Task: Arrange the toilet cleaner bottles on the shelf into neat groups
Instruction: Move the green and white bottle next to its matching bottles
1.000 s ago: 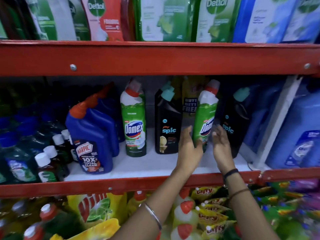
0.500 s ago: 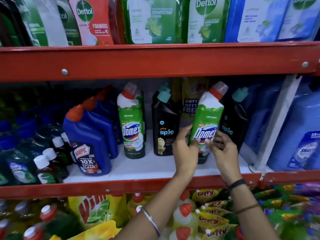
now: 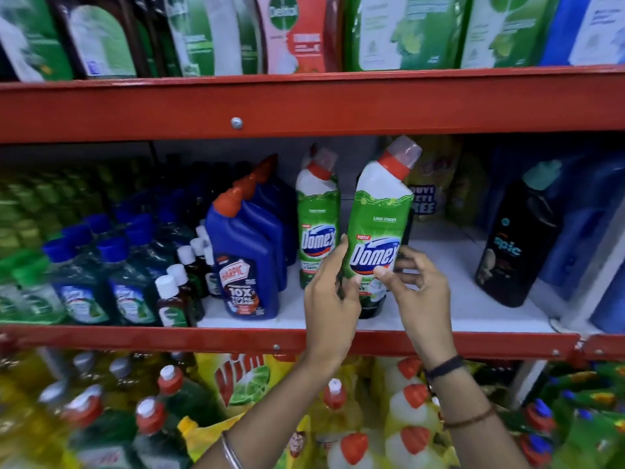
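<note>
A green and white Domex bottle (image 3: 378, 228) with a red neck hangs tilted above the white middle shelf (image 3: 449, 299). My left hand (image 3: 329, 296) grips its lower left side and my right hand (image 3: 417, 292) pinches its lower right side. Just to its left a second Domex bottle (image 3: 318, 214) stands upright. Left of that stands a row of blue Harpic bottles (image 3: 247, 258) with orange caps. A black Spic bottle (image 3: 517, 242) with a teal cap stands at the right. Another dark bottle is mostly hidden behind the held one.
The red shelf beam (image 3: 304, 103) runs close above the bottle tops. Small green and blue-capped bottles (image 3: 101, 265) fill the shelf's left part. Large blue jugs (image 3: 595, 231) stand at the far right. Dettol packs (image 3: 297, 32) line the upper shelf; dish-soap bottles and pouches (image 3: 243, 374) fill the lower one.
The held Domex bottle has moved left, past the black Spic bottle, to just beside the other Domex bottle. Both hands have stayed on it. The camera has shifted left.
</note>
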{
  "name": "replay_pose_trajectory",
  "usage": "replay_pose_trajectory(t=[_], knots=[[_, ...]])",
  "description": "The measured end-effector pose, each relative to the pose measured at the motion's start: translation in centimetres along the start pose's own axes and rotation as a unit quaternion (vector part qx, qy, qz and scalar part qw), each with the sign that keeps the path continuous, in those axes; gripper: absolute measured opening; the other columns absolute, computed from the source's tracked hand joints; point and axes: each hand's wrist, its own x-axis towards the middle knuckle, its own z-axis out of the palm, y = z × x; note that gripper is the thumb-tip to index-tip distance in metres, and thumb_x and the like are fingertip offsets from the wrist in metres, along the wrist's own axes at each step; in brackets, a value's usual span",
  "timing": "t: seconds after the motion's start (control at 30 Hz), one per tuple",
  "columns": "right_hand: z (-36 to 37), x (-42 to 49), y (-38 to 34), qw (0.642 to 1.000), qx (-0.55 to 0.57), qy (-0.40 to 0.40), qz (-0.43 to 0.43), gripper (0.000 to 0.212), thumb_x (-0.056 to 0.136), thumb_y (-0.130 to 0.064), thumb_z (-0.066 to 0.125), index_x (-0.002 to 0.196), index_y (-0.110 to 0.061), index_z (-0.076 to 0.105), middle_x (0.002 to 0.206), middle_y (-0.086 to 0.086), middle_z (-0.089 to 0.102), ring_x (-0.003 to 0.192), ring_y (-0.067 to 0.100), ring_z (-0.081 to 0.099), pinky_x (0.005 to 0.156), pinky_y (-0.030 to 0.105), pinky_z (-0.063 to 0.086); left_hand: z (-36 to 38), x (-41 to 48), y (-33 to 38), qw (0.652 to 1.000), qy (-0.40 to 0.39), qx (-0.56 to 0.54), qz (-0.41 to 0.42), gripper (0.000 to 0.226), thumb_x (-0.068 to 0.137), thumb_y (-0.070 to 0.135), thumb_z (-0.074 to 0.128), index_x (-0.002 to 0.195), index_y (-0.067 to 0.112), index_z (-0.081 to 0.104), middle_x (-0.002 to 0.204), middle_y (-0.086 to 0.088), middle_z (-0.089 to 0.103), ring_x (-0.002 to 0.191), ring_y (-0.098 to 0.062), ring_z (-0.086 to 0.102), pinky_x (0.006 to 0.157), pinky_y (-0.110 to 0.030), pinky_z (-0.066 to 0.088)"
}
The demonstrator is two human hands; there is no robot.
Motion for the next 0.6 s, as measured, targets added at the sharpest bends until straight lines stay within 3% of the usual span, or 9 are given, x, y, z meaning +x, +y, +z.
replay_pose_trajectory(t=[0.17, 0.27, 0.37, 0.6], knots=[[4.5, -0.4, 0.2, 1.000, -0.002, -0.017, 0.010, 0.041, 0.077, -0.019, 0.074, 0.115, -0.017, 0.060, 0.096, 0.001, 0.071, 0.086, 0.012, 0.068, 0.073, 0.025, 0.057, -3.5, 0.9, -1.5, 0.999, 0.028, 0.021, -0.001, 0.065, 0.086, -0.007, 0.055, 0.139, 0.029, 0.043, 0.133, -0.001, 0.059, 0.117, -0.011, 0.060, 0.099, -0.040, 0.052], [6.1, -0.4, 0.7, 1.000, -0.011, -0.026, 0.012, 0.044, 0.078, -0.022, 0.074, 0.118, -0.014, 0.060, 0.104, 0.008, 0.071, 0.093, 0.020, 0.068, 0.075, 0.029, 0.057, -4.6, 1.2, -2.3, 0.999, 0.037, 0.032, -0.003, 0.066, 0.086, -0.008, 0.054, 0.140, 0.027, 0.041, 0.139, -0.001, 0.056, 0.124, -0.011, 0.055, 0.102, -0.041, 0.050], [7.0, -0.3, 1.1, 0.999, -0.024, -0.026, 0.014, 0.043, 0.078, -0.020, 0.074, 0.118, -0.013, 0.060, 0.105, 0.007, 0.070, 0.094, 0.019, 0.066, 0.071, 0.019, 0.052, -5.0, 1.5, -2.8, 0.998, 0.040, 0.058, 0.003, 0.065, 0.086, -0.007, 0.056, 0.143, 0.022, 0.039, 0.142, 0.000, 0.053, 0.127, -0.012, 0.053, 0.104, -0.035, 0.049], [7.3, -0.3, 1.7, 0.998, -0.064, -0.016, 0.010, 0.041, 0.077, -0.019, 0.074, 0.115, -0.013, 0.060, 0.103, 0.008, 0.069, 0.086, 0.014, 0.064, 0.062, 0.006, 0.048, -4.9, 1.4, -3.6, 0.997, 0.030, 0.071, 0.004, 0.065, 0.087, -0.008, 0.055, 0.143, 0.019, 0.037, 0.143, 0.001, 0.051, 0.123, -0.006, 0.052, 0.095, -0.001, 0.038]])
